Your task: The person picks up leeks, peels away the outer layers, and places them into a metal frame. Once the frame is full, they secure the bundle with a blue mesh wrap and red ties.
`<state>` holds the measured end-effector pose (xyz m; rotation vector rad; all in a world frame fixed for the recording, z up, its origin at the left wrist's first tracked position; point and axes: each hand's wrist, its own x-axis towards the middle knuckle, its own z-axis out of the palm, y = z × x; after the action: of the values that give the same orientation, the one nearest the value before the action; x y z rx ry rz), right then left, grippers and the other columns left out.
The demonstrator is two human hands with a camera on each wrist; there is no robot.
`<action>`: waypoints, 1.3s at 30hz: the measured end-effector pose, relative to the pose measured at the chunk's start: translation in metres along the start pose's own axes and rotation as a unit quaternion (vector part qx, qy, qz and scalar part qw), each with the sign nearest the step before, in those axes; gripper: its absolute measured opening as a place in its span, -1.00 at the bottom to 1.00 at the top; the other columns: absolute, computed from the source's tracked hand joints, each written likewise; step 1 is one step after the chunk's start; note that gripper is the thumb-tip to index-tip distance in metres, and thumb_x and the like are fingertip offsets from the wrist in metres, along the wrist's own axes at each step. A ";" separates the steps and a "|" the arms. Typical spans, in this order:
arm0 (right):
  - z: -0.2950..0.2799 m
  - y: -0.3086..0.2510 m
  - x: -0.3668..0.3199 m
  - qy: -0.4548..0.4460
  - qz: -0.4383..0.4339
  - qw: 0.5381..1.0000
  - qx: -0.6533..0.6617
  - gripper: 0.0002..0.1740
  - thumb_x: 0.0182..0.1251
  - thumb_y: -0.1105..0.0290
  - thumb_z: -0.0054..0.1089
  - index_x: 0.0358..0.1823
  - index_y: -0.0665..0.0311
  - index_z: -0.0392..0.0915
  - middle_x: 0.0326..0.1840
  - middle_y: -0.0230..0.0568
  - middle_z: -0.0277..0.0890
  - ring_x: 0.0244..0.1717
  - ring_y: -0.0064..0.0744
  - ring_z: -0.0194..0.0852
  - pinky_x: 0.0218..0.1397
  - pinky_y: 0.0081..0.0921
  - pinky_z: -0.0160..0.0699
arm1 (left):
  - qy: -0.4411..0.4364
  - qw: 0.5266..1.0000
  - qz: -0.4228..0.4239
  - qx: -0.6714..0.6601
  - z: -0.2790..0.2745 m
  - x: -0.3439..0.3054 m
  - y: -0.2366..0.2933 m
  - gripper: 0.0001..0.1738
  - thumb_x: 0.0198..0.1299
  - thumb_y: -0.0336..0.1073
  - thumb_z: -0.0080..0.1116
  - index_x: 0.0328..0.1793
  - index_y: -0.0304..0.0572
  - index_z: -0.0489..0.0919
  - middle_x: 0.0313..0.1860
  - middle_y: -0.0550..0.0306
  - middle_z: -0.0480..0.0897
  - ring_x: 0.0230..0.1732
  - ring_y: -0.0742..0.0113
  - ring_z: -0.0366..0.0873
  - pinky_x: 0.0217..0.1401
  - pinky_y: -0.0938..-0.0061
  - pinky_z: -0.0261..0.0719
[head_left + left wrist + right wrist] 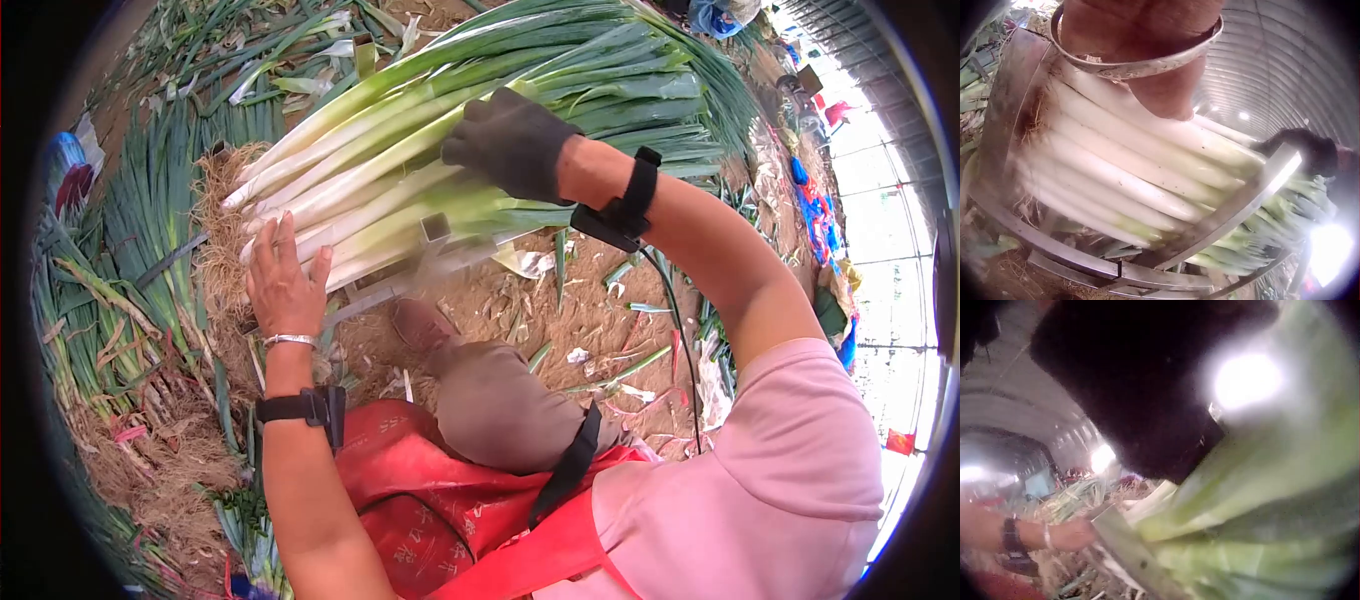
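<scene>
A large bundle of leeks [400,180], white stalks at the left and green leaves at the right, lies in a metal frame [1229,215]. The bare left hand [285,285] rests on the white ends beside the roots [222,215], its fingers extended. In the left wrist view the left hand [1141,56] lies over the stalks, fingertips mostly hidden. Wearing a dark glove, the right hand [515,145] is on top of the bundle where white turns green, knuckles up. The right wrist view shows the dark glove [1141,381] against the leaves; what its fingers hold is hidden.
More leeks [150,210] with tangled roots [160,450] lie at the left. Loose leaves and scraps are scattered over the soil [500,310]. A shoe [422,322] stands below the bundle. Along the right runs a translucent tunnel wall [880,220].
</scene>
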<state>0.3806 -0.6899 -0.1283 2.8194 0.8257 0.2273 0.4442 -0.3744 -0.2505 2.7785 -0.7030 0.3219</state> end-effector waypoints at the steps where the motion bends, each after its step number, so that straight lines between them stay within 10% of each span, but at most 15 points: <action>1: 0.002 -0.001 0.005 -0.034 0.016 0.999 -0.017 -0.77 0.16 0.34 0.16 -0.13 0.02 0.59 -0.23 -0.30 0.55 -0.09 -0.24 0.52 -0.04 -0.27 0.46 | -0.003 1.000 0.001 -0.002 0.000 0.001 0.001 -0.27 0.24 0.06 0.17 0.50 0.06 0.27 0.41 0.00 0.30 0.43 -0.02 0.23 0.43 0.05 0.23; 8: -0.011 -0.016 0.010 -0.154 0.031 0.988 -0.004 -0.68 0.18 0.38 0.05 -0.02 0.11 0.58 -0.11 -0.18 0.58 0.04 -0.07 0.47 0.15 -0.19 0.40 | 0.024 1.000 0.007 0.014 0.004 -0.003 -0.002 -0.29 0.27 0.09 0.13 0.52 0.17 0.26 0.42 0.07 0.30 0.39 -0.02 0.30 0.35 -0.01 0.28; 16: -0.029 -0.003 -0.002 0.169 0.133 0.966 0.142 -0.66 0.26 0.30 0.10 0.07 0.09 0.57 0.10 -0.12 0.55 0.11 -0.02 0.48 0.13 -0.11 0.42 | 0.021 0.999 -0.002 0.027 0.001 -0.001 -0.001 -0.26 0.19 0.10 0.21 0.48 0.19 0.28 0.38 0.13 0.32 0.37 0.01 0.30 0.30 -0.05 0.30; 22: -0.010 0.058 -0.012 0.101 0.177 0.977 0.062 -0.66 0.28 0.21 0.08 0.05 0.06 0.60 0.05 -0.10 0.56 0.10 -0.01 0.50 0.15 -0.07 0.42 | 0.028 0.999 -0.001 0.018 0.005 -0.002 -0.002 -0.23 0.18 0.07 0.24 0.50 0.23 0.25 0.38 0.12 0.33 0.38 0.04 0.29 0.29 -0.06 0.29; 24: 0.004 0.058 -0.013 -0.064 0.175 0.982 0.039 -0.64 0.27 0.16 0.10 0.06 0.02 0.60 0.01 -0.10 0.56 0.07 -0.02 0.51 0.17 -0.08 0.42 | 0.029 0.999 0.001 0.028 0.005 -0.002 -0.002 -0.23 0.19 0.07 0.23 0.51 0.22 0.25 0.38 0.11 0.33 0.38 0.04 0.29 0.30 -0.06 0.28; 33: 0.011 0.042 -0.007 -0.077 0.095 0.992 0.024 -0.61 0.29 0.20 0.12 0.15 0.02 0.51 -0.01 -0.09 0.57 0.03 -0.03 0.52 0.12 -0.11 0.42 | 0.028 0.999 0.015 0.020 0.006 -0.002 -0.005 -0.24 0.20 0.08 0.22 0.51 0.20 0.25 0.39 0.11 0.33 0.39 0.03 0.28 0.33 -0.03 0.27; 39: -0.003 0.013 -0.018 0.097 0.082 0.989 0.080 -0.51 0.13 0.14 0.31 0.11 0.05 0.51 0.07 -0.16 0.52 0.14 -0.05 0.43 0.21 -0.09 0.32 | 0.048 0.999 0.005 0.010 0.007 -0.002 -0.004 -0.26 0.19 0.15 0.20 0.47 0.19 0.29 0.38 0.13 0.33 0.40 0.09 0.28 0.36 0.01 0.21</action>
<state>0.3715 -0.7097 -0.1240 3.0575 0.6762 0.4862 0.4452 -0.3723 -0.2588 2.7579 -0.6948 0.4625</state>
